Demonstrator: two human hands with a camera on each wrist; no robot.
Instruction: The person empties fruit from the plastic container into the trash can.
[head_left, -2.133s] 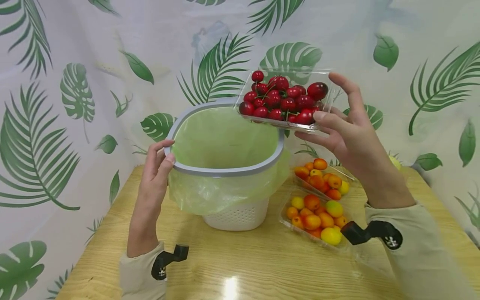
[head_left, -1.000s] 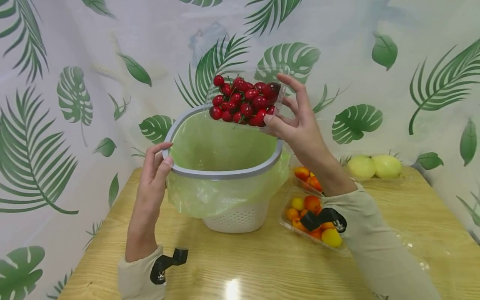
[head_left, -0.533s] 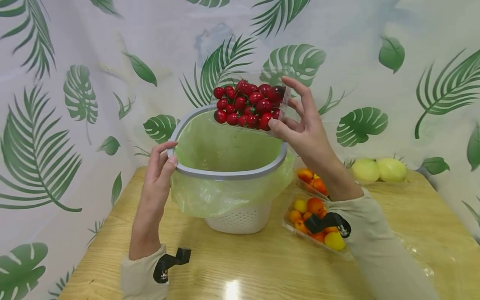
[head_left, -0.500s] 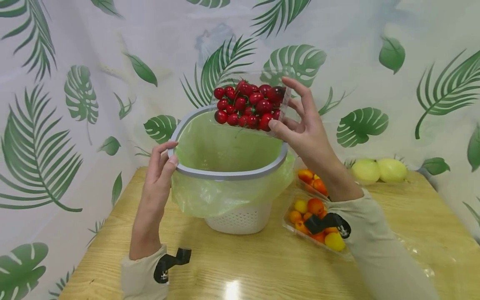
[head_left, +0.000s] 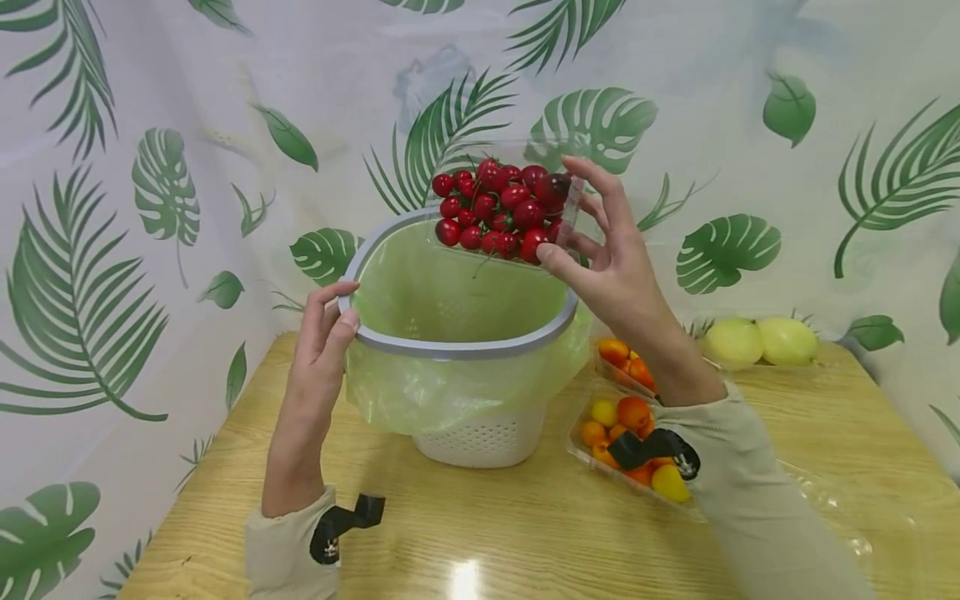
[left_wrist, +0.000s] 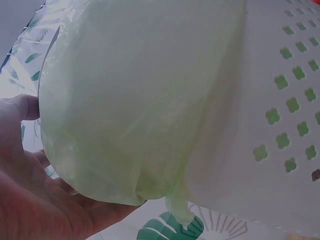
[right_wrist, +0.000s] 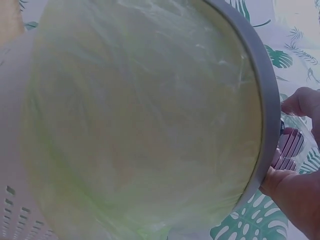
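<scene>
My right hand (head_left: 611,258) grips the right end of a clear plastic box of cherries (head_left: 495,208), thumb in front and fingers behind. The box is held over the back part of a white perforated trash can (head_left: 480,437), tilted so the fruit faces me. A thin green trash bag (head_left: 442,392) lines the can and hangs over its outside. On the left side, my left hand (head_left: 318,337) pinches the can's grey rim (head_left: 450,346) between thumb and fingers. The right wrist view shows mostly the bag and rim, with the right fingertips (right_wrist: 295,102) beside the rim.
Right of the can stand two clear boxes with orange and yellow fruit (head_left: 633,412), the nearer one partly behind my right wrist. Two pale green round fruits (head_left: 761,340) sit at the back right. Empty-looking clear plastic (head_left: 847,508) lies by the right sleeve. A leaf-printed sheet (head_left: 712,83) hangs behind.
My right hand has carried the cherry box leftward from the can's right side to above its opening, then stayed nearly still. My left hand has kept its hold on the rim.
</scene>
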